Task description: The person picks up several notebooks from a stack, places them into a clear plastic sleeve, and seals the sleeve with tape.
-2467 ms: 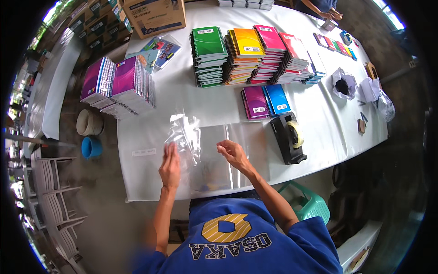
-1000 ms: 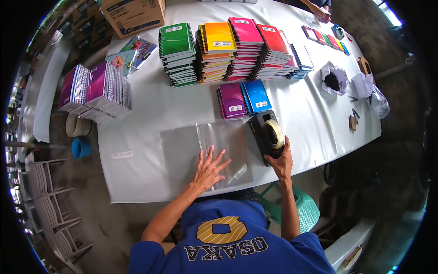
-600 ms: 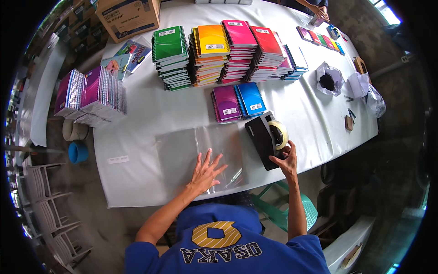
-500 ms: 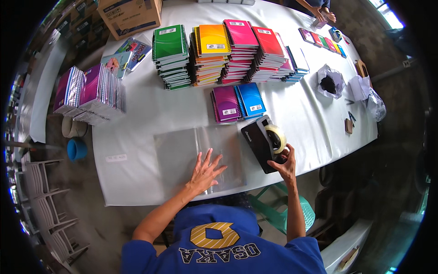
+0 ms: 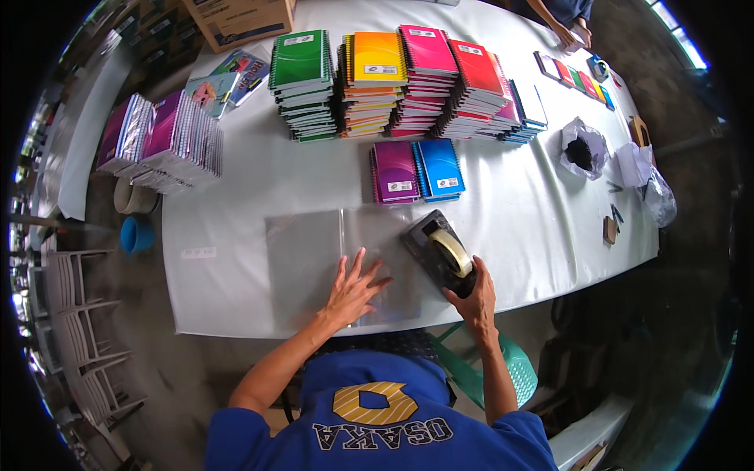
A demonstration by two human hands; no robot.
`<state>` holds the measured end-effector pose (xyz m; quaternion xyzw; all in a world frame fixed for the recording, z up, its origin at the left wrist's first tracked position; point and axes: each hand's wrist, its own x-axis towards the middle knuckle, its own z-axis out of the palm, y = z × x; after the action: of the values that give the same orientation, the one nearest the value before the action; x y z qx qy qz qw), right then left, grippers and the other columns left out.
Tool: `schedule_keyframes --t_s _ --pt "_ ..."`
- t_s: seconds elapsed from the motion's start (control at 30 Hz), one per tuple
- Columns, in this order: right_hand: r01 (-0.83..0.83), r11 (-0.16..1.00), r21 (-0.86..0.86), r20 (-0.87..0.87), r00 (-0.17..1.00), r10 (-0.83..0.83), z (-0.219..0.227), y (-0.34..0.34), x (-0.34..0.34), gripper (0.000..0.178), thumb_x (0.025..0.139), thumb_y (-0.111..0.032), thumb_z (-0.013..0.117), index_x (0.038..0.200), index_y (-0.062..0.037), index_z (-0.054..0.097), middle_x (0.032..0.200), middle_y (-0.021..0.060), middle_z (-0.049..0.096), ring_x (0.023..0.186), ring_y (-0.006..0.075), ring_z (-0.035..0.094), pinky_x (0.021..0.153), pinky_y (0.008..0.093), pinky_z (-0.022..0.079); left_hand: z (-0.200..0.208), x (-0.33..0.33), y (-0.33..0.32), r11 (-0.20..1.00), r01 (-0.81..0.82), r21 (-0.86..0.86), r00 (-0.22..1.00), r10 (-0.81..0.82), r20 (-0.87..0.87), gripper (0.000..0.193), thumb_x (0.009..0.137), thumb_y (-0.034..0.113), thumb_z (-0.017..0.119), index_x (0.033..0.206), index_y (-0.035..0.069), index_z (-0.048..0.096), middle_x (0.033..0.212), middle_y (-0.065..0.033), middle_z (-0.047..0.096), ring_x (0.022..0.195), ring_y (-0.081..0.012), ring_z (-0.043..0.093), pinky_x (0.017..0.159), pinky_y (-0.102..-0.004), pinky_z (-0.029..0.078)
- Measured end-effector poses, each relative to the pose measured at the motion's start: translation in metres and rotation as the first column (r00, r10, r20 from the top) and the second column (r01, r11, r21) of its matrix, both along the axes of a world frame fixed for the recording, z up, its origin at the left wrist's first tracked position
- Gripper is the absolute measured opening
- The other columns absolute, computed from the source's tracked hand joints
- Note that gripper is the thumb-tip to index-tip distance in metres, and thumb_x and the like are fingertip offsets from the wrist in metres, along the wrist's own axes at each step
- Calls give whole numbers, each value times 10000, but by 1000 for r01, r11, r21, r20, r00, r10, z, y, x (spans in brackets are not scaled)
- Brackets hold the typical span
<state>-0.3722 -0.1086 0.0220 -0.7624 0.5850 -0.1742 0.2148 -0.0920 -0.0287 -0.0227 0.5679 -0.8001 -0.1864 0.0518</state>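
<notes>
My left hand (image 5: 351, 294) lies flat with fingers spread on clear plastic sheets (image 5: 301, 255), which rest near the table's front edge. A fold or seam runs down the middle of the plastic. To the right, my right hand (image 5: 476, 298) grips the near end of a black tape dispenser (image 5: 419, 235), thumb on one side and fingers on the other. A roll of clear tape (image 5: 452, 253) sits in it. The dispenser stands slanted, its far end by the plastic's right edge. Just beyond are purple notebooks (image 5: 395, 169) and blue notebooks (image 5: 439, 167).
Tall stacks of spiral notebooks (image 5: 379, 59) line the table's far side. Wrapped purple notebooks (image 5: 169, 129) stand at the left, near a cardboard box (image 5: 239, 20). A plastic bag (image 5: 583, 149) and a small brown block (image 5: 610, 230) are at the right. A co-worker's hands (image 5: 573, 35) show far right.
The tape dispenser has gone from tilted on its side to upright, its near end moving left with my right hand. My left hand stays on the plastic. The whole view has shifted slightly.
</notes>
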Motion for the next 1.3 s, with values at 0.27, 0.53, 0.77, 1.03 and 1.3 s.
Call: schedule_keyframes --t_s 0.27,0.53,0.77,1.03,1.3 --pt "-81 995 64 -81 993 87 31 6 2 1050 614 -201 882 1473 -92 286 1390 186 459 1274 372 427 1076 462 300 3 42 32 983 -172 -62 985 170 -30 719 761 407 747 1417 318 467 1573 -72 251 1445 -445 127 1093 -672 199" --pt "-11 968 -250 7 1000 13 65 -24 15 593 768 -121 761 1309 -87 520 1385 128 492 1264 332 454 1042 445 349 1 54 39 991 -121 -50 991 118 -61 772 775 429 727 1463 306 400 1560 -143 242 1414 -481 175 1080 -672 213" --pt "-187 772 -607 -42 978 204 90 -251 55 510 697 188 491 1133 -24 650 1182 145 630 1128 325 569 962 407 427 32 65 -11 971 -197 -137 965 167 -203 725 795 260 741 1448 306 429 1565 -137 244 1422 -477 179 1072 -655 260" --pt "-327 787 -523 -397 911 115 7 -380 2 432 796 -16 572 1225 -46 614 1255 119 612 1178 249 554 1000 366 451 86 25 -119 930 -328 -163 804 185 -565 573 811 26 674 1359 142 552 1506 -142 375 1404 -420 293 1118 -474 311" --pt "-41 652 -757 -64 998 -12 77 -352 -27 313 786 55 587 1075 -56 639 1019 110 662 939 305 617 812 405 492 88 -54 -243 771 171 613 -235 636 -735 636 961 357 579 1461 28 363 1511 -159 353 1405 -251 339 1119 -448 308"
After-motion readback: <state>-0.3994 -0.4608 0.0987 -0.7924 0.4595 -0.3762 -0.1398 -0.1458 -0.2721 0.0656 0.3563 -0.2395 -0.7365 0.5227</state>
